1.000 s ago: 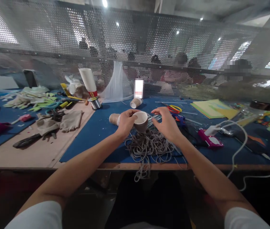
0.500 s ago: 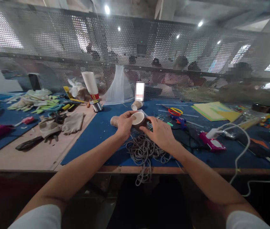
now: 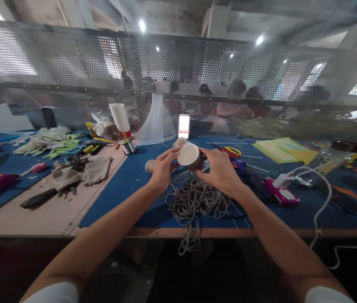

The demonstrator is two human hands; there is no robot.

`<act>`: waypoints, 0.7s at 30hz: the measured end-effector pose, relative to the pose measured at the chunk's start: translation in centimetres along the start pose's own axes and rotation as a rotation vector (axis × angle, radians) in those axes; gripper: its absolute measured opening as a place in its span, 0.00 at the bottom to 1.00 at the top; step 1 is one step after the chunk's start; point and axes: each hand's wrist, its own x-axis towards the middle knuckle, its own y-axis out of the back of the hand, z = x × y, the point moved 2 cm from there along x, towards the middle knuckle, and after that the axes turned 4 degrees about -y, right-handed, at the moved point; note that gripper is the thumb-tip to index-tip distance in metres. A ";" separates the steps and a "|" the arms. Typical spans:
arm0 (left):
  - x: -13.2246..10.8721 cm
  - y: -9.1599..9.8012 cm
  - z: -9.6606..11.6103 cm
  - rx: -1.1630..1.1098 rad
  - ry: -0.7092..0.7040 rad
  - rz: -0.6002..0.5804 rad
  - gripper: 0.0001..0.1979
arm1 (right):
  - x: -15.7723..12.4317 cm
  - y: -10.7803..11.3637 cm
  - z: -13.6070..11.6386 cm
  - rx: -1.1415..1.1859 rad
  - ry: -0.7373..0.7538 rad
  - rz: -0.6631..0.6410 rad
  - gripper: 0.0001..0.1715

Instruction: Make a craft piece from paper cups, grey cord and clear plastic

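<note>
Between my two hands is a paper cup [image 3: 189, 155], tilted so that its pale round end faces me. Its side looks wrapped in grey cord. My left hand [image 3: 163, 169] grips the cup's left edge with closed fingers. On the opposite side, my right hand [image 3: 218, 171] curls round it, thumb below and fingers on top. Under the hands lies a loose tangle of grey cord [image 3: 194, 201], a loop of which hangs over the table edge. Beside my left hand rests a beige cord-wrapped roll or cup [image 3: 149, 166], and a similar one [image 3: 180, 142] lies behind, partly hidden.
Stacked paper cups [image 3: 120, 118] stand on a metal can [image 3: 128, 147] at the back left. Gloves [image 3: 96, 170] lie left. Scissors [image 3: 231, 150], a blue glue gun [image 3: 239, 165], a magenta power strip [image 3: 281, 192] and coloured sheets [image 3: 281, 150] are right. A perforated metal screen [image 3: 172, 63] rises behind.
The cup has turned slightly in my hands, its round end now more towards me and a little further right. My left thumb has come off that end. The camera view has tipped up slightly.
</note>
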 end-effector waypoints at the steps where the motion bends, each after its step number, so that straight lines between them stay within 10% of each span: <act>1: 0.0 0.1 0.2 0.013 -0.026 -0.006 0.17 | 0.2 0.5 0.0 0.012 0.020 -0.021 0.37; 13: -0.2 0.3 1.1 0.015 -0.011 -0.155 0.17 | 0.7 0.6 1.8 0.327 0.102 -0.093 0.42; 21: -0.6 -0.5 0.4 0.058 -0.103 -0.297 0.38 | 0.0 -0.2 1.6 0.556 -0.011 -0.094 0.36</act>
